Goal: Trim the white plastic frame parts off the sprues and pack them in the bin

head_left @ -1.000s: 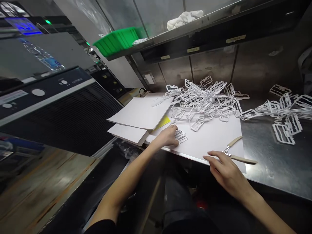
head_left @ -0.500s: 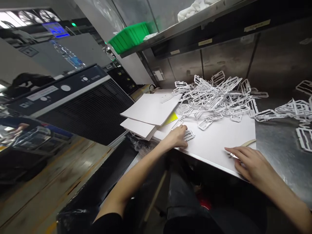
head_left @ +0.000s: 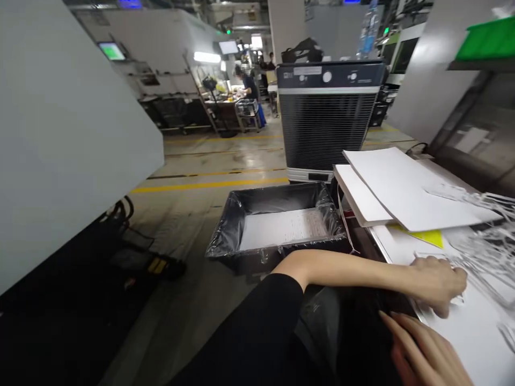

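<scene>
My left hand (head_left: 436, 281) is closed over white plastic frames (head_left: 457, 299) at the near edge of the white board (head_left: 475, 343). The edges of the frames show past its fingers. At the bottom right, my right hand (head_left: 428, 348) is partly cut off, its fingers bent. The nippers seen in it earlier are hidden behind the hand now. A tangled heap of thin white plastic frames (head_left: 493, 241) lies beyond my left hand, blurred.
White sheets (head_left: 418, 193) are stacked beside the heap, over a yellow piece (head_left: 428, 237). On the floor stands a black bin (head_left: 231, 214) with a clear liner and flat white stacks (head_left: 265, 230). An air cooler (head_left: 325, 128) stands behind. Another person (head_left: 249, 86) works far off.
The view has swung left, bringing the lined bin, the floor and a distant person into sight. My left hand stays at the frames on the board; my right hand now sits closer to it.
</scene>
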`<state>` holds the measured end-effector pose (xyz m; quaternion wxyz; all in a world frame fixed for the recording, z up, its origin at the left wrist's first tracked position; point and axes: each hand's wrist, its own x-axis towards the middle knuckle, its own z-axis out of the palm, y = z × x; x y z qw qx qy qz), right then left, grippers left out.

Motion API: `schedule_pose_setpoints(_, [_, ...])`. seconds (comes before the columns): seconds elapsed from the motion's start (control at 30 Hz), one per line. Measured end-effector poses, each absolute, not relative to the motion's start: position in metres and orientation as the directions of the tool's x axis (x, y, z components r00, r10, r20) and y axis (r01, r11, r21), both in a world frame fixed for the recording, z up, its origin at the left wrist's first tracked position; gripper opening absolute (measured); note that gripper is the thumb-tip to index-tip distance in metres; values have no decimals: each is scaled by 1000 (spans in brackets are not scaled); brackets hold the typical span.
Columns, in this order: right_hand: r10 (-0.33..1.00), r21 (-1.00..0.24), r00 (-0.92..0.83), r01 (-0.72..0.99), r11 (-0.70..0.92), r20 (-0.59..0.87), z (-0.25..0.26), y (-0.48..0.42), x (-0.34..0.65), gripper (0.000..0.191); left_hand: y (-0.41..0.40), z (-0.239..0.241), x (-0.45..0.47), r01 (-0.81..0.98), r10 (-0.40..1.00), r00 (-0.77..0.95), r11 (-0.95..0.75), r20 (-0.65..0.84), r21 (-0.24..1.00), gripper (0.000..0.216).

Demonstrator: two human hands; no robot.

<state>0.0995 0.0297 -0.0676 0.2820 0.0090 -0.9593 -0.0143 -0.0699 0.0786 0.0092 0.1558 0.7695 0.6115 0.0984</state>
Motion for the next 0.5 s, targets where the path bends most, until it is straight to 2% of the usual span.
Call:
schedule_pose_setpoints(0.07, [-125, 62, -866, -109, 992, 484, -54, 6, 43, 38, 51, 20, -102, 870, 974, 227, -210, 15, 447, 65])
schedule_pose_setpoints(0.13, [-161, 13, -887, -172, 985, 434, -51, -19, -4, 38, 13, 29, -151, 808, 983, 181, -170, 37, 563, 68])
schedule_pose_setpoints(0.2, [-250, -12, -878, -279, 960, 408, -56, -40, -43, 25, -27, 29, -212, 772, 999, -35, 8, 30, 636, 66])
schedule_pose_setpoints(0.23, [-304, -16, -872, -336, 942, 384, -61, -48, -59, 17, -46, 23, -246, 749, 972, -230, 201, -37, 631, 65])
schedule_pose_setpoints(0.27, [-363, -18, -862, -394, 919, 353, -65, -53, -74, 10, -64, 14, -280, 683, 892, -433, 418, -128, 599, 67])
schedule_pose_setpoints(0.33, [-458, -40, -841, -489, 872, 288, -74, -56, -99, 12, -93, -17, -346, 575, 737, -637, 650, -227, 496, 74])
schedule_pose_setpoints(0.4, [-530, -67, -817, -556, 829, 227, -83, -51, -121, 16, -116, -59, -400, 441, 561, -752, 818, -345, 369, 73])
schedule_pose_setpoints(0.5, [-590, -73, -790, -607, 792, 169, -100, -35, -149, 16, -140, -130, -454, 240, 298, -806, 954, -512, 178, 47])
